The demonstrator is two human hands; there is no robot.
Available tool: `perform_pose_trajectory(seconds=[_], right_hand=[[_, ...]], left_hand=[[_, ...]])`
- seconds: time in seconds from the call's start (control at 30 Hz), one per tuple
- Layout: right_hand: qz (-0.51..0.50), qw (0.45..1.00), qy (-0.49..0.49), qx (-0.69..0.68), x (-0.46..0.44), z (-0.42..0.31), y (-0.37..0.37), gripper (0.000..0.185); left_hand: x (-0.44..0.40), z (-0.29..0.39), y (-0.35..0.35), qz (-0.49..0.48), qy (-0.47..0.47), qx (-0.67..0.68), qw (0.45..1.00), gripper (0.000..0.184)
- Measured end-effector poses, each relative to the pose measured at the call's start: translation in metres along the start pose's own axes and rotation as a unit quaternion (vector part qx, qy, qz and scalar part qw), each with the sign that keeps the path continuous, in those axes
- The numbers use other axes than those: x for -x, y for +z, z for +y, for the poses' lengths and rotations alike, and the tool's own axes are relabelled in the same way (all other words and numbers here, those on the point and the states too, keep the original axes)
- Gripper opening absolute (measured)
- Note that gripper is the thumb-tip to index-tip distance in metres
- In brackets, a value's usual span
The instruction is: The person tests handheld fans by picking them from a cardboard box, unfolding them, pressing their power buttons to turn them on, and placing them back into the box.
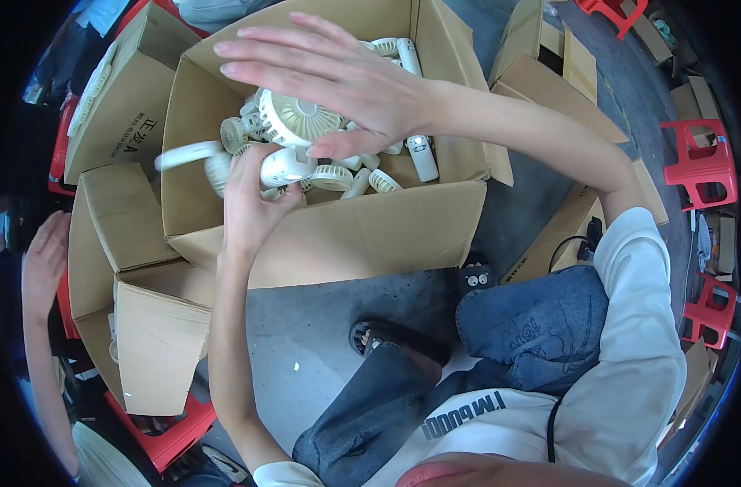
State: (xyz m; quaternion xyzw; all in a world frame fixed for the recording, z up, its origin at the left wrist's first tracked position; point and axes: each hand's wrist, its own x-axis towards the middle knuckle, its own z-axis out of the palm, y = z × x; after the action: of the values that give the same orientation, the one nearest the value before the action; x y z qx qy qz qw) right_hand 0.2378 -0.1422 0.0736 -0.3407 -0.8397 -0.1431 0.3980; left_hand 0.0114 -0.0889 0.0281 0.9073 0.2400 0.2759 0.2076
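Note:
My left hand [257, 191] is closed round a white handheld fan [288, 166] at the near left side of a large open cardboard box [362, 235]. Above the fan's round grille head [301, 122], my right hand [338, 81] stretches out flat, fingers spread to the left, thumb beside the fan. Whether its palm touches the grille cannot be made out. Several white fans lie loose in the box, among them one standing out at its right side [422, 158]. A blurred white piece [189, 154] juts over the box's left edge.
Another cardboard box [155, 341] with raised flaps stands at the left, near a co-worker's hand [46, 260]. Further boxes [557, 89] are at the upper right. Red stools [702, 162] stand along the right. My legs and sandals are below the box.

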Motion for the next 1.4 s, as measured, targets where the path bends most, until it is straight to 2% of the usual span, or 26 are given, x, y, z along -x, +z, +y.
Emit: perform_pose_trajectory(seconds=[0.13,0.23,0.33,0.37,0.47,0.6,0.8,0.83,0.87,0.9,0.93,1.07,1.1,1.13,1.17,1.4], right_hand=[[-0.008,1.000,-0.003,0.021,-0.001,0.002,-0.001,0.085],[0.022,0.999,-0.028,0.013,-0.002,0.002,-0.003,0.070],[0.039,0.998,-0.048,0.032,-0.003,0.002,-0.005,0.067],[0.047,0.996,-0.060,0.041,-0.004,0.003,-0.006,0.066],[0.058,0.996,-0.059,0.045,-0.008,0.004,-0.005,0.065],[0.079,0.994,-0.061,0.053,-0.015,0.008,-0.002,0.064],[0.106,0.990,-0.066,0.059,-0.035,-0.002,-0.005,0.063],[-0.040,0.987,0.020,0.154,-0.050,-0.023,-0.018,0.074],[-0.185,0.947,0.105,0.242,-0.065,-0.045,-0.030,0.087],[-0.323,0.870,0.187,0.321,-0.073,-0.055,-0.037,0.100],[-0.323,0.870,0.187,0.321,-0.074,-0.054,-0.041,0.100],[-0.276,0.889,0.167,0.326,-0.068,-0.042,-0.036,0.085],[-0.144,0.955,0.091,0.242,-0.054,-0.019,-0.014,0.077],[-0.008,0.989,0.011,0.149,-0.046,0.000,0.003,0.070],[0.129,0.988,-0.068,0.052,-0.034,0.016,0.019,0.063],[0.120,0.990,-0.061,0.035,-0.031,0.017,0.027,0.061]], left_hand=[[0.000,0.001,0.000,-0.008,0.011,-0.021,1.000,0.043],[0.001,0.002,0.000,-0.015,0.013,-0.017,1.000,0.044],[-0.001,-0.005,-0.006,0.014,0.072,-0.095,0.993,0.044],[-0.001,-0.008,-0.007,0.013,0.072,-0.094,0.993,0.044],[-0.003,-0.017,-0.012,0.096,0.027,-0.085,0.991,0.047],[-0.004,-0.033,-0.020,0.113,0.086,-0.133,0.981,0.049],[-0.002,-0.046,-0.025,0.104,0.094,-0.168,0.976,0.047],[-0.001,-0.049,-0.026,0.099,0.105,-0.173,0.974,0.046],[-0.001,-0.051,-0.026,0.093,0.115,-0.178,0.973,0.046],[0.000,-0.053,-0.026,0.093,0.115,-0.178,0.973,0.046],[0.000,-0.055,-0.026,0.085,0.116,-0.174,0.974,0.046],[0.002,-0.059,-0.026,0.059,0.125,-0.167,0.976,0.046],[0.002,-0.059,-0.025,0.051,0.133,-0.169,0.975,0.046],[0.002,-0.059,-0.025,0.043,0.140,-0.170,0.974,0.046],[0.002,-0.059,-0.025,0.042,0.140,-0.170,0.975,0.046],[-0.004,-0.051,-0.022,0.046,0.124,-0.179,0.975,0.043]])
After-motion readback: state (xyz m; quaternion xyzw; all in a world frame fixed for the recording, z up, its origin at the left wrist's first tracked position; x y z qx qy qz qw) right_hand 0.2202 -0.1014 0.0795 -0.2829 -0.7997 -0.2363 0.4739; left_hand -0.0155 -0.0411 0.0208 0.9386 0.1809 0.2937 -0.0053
